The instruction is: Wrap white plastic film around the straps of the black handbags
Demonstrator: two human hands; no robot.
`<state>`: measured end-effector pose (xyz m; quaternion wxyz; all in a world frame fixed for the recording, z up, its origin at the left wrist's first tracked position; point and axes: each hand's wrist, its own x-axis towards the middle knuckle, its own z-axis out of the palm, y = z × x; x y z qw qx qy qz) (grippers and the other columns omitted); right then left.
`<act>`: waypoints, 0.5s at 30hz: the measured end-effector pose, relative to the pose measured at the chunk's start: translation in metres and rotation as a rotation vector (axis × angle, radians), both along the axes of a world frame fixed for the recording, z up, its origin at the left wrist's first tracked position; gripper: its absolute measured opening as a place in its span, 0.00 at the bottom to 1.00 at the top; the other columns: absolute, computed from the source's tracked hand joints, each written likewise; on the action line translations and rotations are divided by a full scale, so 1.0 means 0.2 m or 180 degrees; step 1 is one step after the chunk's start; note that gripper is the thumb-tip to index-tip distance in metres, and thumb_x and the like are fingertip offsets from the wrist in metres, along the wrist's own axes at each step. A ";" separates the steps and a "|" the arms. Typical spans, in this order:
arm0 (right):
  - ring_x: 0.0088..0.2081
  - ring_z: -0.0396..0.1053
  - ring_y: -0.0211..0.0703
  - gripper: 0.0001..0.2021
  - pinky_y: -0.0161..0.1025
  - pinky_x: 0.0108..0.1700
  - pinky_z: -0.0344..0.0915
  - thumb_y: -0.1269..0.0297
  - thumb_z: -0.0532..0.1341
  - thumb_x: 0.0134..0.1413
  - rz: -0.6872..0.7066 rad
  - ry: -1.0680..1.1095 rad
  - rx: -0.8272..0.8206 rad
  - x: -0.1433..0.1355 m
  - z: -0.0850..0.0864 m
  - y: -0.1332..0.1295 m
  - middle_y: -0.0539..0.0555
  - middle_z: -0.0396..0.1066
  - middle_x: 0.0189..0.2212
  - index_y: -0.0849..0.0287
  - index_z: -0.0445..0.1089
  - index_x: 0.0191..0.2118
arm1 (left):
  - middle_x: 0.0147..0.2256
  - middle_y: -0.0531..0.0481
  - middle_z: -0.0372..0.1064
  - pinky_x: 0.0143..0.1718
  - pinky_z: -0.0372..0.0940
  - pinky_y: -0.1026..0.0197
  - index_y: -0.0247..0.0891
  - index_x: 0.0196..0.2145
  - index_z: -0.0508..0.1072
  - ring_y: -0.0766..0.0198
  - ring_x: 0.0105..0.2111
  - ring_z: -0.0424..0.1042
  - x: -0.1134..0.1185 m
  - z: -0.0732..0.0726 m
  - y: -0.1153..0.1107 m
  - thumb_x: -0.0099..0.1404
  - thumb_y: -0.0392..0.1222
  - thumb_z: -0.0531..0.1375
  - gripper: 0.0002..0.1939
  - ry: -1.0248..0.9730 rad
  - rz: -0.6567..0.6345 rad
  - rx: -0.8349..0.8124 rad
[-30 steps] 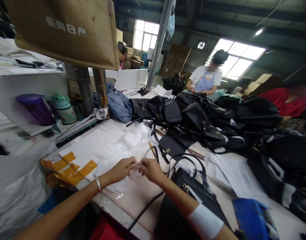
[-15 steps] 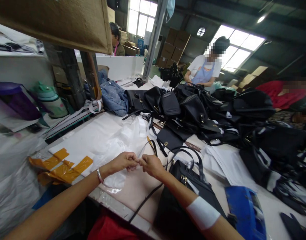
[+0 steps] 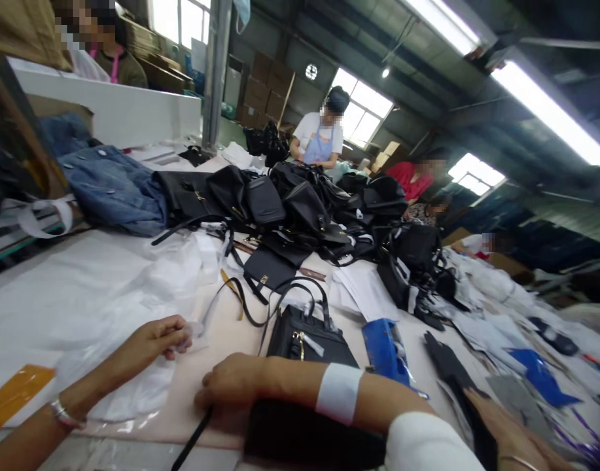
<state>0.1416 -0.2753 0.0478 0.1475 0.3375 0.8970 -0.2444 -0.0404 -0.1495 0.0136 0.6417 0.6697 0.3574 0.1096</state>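
My left hand is closed, with a small piece of clear plastic pinched at its fingertips. My right hand is closed at a thin black strap, low over the table and left of a black handbag. Its fingertips are partly hidden. The handbag lies on the table with its handles toward the far side and a gold zip on its front. My right forearm crosses over the bag and hides its middle. Thin crumpled plastic wrapping lies beneath my left forearm.
A heap of black bags spans the far side, beside a denim garment. White sheets and a blue bin sit right of the handbag. Another person's hand reaches in at lower right. Other people work beyond.
My hands, together before, are now apart; the right one has dropped to the strap beside the bag. The view has swung right, bringing another person's hand into sight.
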 end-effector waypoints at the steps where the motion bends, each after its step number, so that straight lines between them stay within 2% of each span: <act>1: 0.32 0.70 0.42 0.07 0.33 0.26 0.57 0.61 0.60 0.56 -0.0341 0.0196 -0.0072 0.02 0.03 0.00 0.51 0.74 0.34 0.55 0.68 0.41 | 0.29 0.51 0.72 0.30 0.64 0.63 0.38 0.30 0.70 0.60 0.31 0.70 -0.01 0.01 -0.01 0.60 0.54 0.59 0.16 -0.0111 -0.0009 -0.0020; 4: 0.26 0.69 0.35 0.09 0.29 0.27 0.57 0.63 0.53 0.64 -0.1866 0.1062 0.0137 0.11 0.14 -0.01 0.46 0.73 0.27 0.56 0.62 0.47 | 0.28 0.51 0.72 0.28 0.62 0.64 0.37 0.31 0.70 0.62 0.29 0.70 -0.03 0.02 -0.03 0.60 0.51 0.59 0.13 -0.0451 0.0068 -0.0100; 6: 0.24 0.67 0.35 0.10 0.30 0.28 0.56 0.60 0.48 0.67 -0.2515 0.1288 0.0468 0.18 0.18 0.00 0.45 0.70 0.23 0.55 0.63 0.45 | 0.28 0.51 0.72 0.27 0.61 0.65 0.36 0.31 0.70 0.64 0.27 0.70 -0.03 0.01 -0.03 0.59 0.48 0.59 0.12 -0.0577 0.0173 -0.0179; 8: 0.23 0.66 0.36 0.13 0.31 0.28 0.54 0.58 0.46 0.67 -0.2743 0.1240 0.0729 0.22 0.20 0.01 0.46 0.68 0.21 0.55 0.65 0.41 | 0.28 0.50 0.73 0.27 0.61 0.65 0.36 0.32 0.70 0.65 0.27 0.70 -0.03 0.01 -0.02 0.59 0.46 0.59 0.10 -0.0660 0.0209 -0.0237; 11: 0.24 0.68 0.39 0.15 0.32 0.28 0.52 0.56 0.46 0.67 -0.2697 0.0896 0.1019 0.24 0.21 0.01 0.48 0.69 0.21 0.55 0.67 0.37 | 0.28 0.50 0.73 0.26 0.61 0.65 0.35 0.32 0.70 0.64 0.27 0.70 -0.01 0.01 -0.03 0.58 0.42 0.58 0.07 -0.0680 0.0215 -0.0218; 15: 0.28 0.72 0.42 0.13 0.34 0.28 0.50 0.57 0.48 0.66 -0.2636 0.0506 0.1228 0.22 0.20 0.03 0.50 0.74 0.26 0.54 0.67 0.38 | 0.27 0.49 0.74 0.24 0.61 0.66 0.35 0.31 0.70 0.64 0.27 0.71 -0.01 0.03 -0.04 0.57 0.39 0.57 0.05 -0.0682 0.0164 -0.0192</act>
